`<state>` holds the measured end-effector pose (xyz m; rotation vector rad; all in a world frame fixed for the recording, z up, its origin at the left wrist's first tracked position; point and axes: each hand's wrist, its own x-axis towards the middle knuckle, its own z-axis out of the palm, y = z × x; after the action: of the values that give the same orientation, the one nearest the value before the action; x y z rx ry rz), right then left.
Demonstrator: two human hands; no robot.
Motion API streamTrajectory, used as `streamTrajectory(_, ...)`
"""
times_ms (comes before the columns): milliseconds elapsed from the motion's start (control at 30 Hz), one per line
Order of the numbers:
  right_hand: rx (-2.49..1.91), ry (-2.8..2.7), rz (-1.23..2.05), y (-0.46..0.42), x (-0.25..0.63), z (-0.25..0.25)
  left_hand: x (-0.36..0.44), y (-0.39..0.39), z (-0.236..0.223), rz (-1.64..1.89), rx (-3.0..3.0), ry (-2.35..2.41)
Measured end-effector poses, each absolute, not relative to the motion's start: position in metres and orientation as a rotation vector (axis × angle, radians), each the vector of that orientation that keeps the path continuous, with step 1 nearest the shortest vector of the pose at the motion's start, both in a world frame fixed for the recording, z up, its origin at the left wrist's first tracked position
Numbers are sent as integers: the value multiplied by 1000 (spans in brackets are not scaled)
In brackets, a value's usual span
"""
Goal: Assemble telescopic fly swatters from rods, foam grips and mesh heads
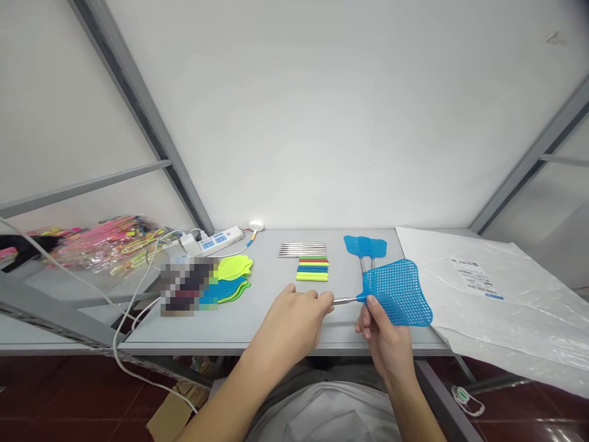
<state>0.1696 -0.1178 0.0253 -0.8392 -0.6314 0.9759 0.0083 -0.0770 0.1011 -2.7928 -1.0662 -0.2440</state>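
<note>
My right hand (384,334) pinches the lower edge of a blue mesh fly-swatter head (399,291) held just above the grey table (257,319). A thin metal rod (344,301) sticks out of the head to the left, and my left hand (294,322) is closed round its other end. Behind the head lie finished blue swatters (365,247) with metal stems. Further left sit a row of metal rods (302,248) and a stack of coloured plastic handles (313,269).
Yellow, blue and green swatter heads (232,279) are piled at left beside a blurred patch. A white power strip (216,239) with cables lies at the back. A plastic bag with a label (483,288) covers the right side. Pink packaged goods (105,242) lie far left.
</note>
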Motion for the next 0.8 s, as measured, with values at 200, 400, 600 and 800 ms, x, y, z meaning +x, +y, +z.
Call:
streamTrajectory(200,-816,-623,1159,-119,169,23,12,-107,121,-231,-2850,-1369)
streamTrajectory(400,-1003,-750,926,-129,180,30,12,-109,112,-432,-3186,-1348)
streamTrajectory(600,-1127,-842,852,-130,188,32,27,-110,91,-521,-3281,-1266)
streamTrajectory(800,-1192,-907,781,-129,189,27,33,-109,88,-649,-3344,-1240)
